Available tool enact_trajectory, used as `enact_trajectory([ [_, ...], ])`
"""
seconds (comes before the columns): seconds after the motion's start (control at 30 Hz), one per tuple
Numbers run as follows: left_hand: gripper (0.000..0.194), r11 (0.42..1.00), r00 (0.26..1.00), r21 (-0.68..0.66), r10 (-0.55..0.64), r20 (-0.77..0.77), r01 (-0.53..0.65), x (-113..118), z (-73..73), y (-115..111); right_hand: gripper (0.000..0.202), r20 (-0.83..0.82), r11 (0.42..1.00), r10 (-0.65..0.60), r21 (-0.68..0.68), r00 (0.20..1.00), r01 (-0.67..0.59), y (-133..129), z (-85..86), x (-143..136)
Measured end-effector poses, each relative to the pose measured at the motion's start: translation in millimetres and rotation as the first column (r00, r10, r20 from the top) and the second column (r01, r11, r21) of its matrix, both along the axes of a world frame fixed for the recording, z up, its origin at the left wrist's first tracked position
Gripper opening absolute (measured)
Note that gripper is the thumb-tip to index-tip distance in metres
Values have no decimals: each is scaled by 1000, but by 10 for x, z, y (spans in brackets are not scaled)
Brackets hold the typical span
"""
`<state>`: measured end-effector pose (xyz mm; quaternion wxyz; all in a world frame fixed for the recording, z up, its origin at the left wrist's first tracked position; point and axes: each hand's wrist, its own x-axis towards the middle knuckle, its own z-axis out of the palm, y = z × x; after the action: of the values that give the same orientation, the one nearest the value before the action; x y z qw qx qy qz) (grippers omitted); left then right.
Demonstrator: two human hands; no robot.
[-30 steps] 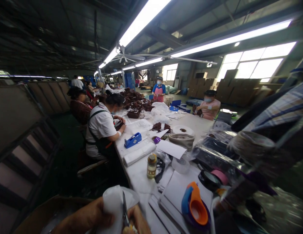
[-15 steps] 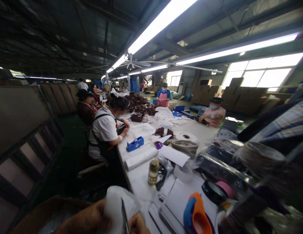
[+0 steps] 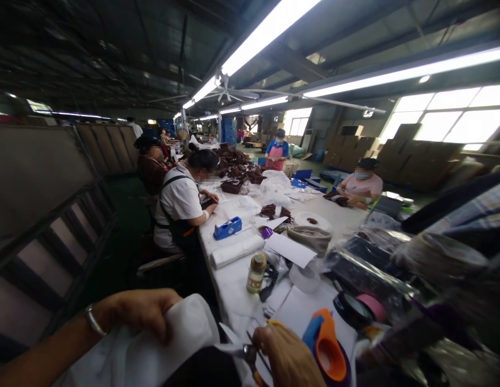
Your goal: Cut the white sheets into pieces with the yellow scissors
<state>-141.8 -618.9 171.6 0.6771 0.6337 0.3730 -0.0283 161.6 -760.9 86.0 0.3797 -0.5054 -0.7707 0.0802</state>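
Observation:
My left hand (image 3: 139,312) grips a piece of white fabric (image 3: 181,336) at the bottom left, a bangle on its wrist. My right hand (image 3: 288,357) holds a pair of scissors (image 3: 244,349) with yellow handles, the blades open and pointing left toward the fabric's edge. Just right of that hand sits an orange and blue tape dispenser (image 3: 326,349) on the white table (image 3: 233,279).
On the long table lie a small glass bottle (image 3: 256,273), a blue tape dispenser (image 3: 228,228), a white roll (image 3: 236,251), paper sheets, a pink tape roll (image 3: 372,307) and brown goods. A seated person (image 3: 181,204) works at left; other people sit beyond. Dark fabric (image 3: 443,263) crowds the right.
The view has dropped and shifted, so both hands show more. My left hand has pulled the white fabric leftward; the scissors have swung from upright to lying flat with blades open.

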Motion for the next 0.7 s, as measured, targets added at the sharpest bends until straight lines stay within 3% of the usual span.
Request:
enact_trajectory([
  [0.03, 25, 1000, 1000, -9, -26, -7, 25, -7, 9, 17, 32, 144, 994, 1, 107, 990, -17, 14, 99, 30],
  [0.1, 31, 996, 996, -21, -86, -9, 85, -22, 14, 47, 39, 303, 985, -3, 166, 953, -50, 39, 302, 47],
  [0.3, 40, 977, 977, -43, -212, -40, 210, -49, 65, 74, 30, 563, 982, 120, 57, 818, -183, 63, 727, -37],
  [0.5, 48, 958, 962, -150, -258, -93, 243, -30, 19, 96, 36, 717, 955, 173, 45, 675, -292, 120, 945, -120],
  [0.7, 54, 942, 966, -230, -257, -29, 244, -47, -54, 91, 25, 776, 934, 231, -7, 587, -358, 204, 1012, -166],
])
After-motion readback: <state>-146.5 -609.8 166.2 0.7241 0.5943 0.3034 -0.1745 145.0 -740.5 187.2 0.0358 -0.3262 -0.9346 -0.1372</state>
